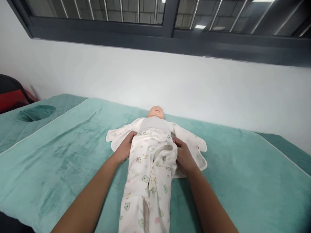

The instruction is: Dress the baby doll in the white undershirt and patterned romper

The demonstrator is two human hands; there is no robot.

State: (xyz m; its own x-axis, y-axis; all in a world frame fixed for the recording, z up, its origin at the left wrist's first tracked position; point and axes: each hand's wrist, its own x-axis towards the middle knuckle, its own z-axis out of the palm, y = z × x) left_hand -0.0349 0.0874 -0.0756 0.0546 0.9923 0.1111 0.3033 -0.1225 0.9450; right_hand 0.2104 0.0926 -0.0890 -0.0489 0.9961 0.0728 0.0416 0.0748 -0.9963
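A baby doll [156,112] lies on its back with its head toward the wall. White baby pants [148,168] with a bear print cover its lower half up to the waist. Its small jacket [190,139] is spread open to both sides over a pale grey top [155,122]. My left hand [125,147] is closed on the pants' waist at the left edge, fingertips partly hidden. At the right side of the waist, my right hand [184,154] pinches the pants' cloth, which is folded and bunched there.
A green plush cover [73,155] lies over the bed, with a round hole [36,113] at the far left. Behind stands a white wall [150,77] under a dark-framed window [167,35] with bars. A black and red object [12,94] sits at the left edge.
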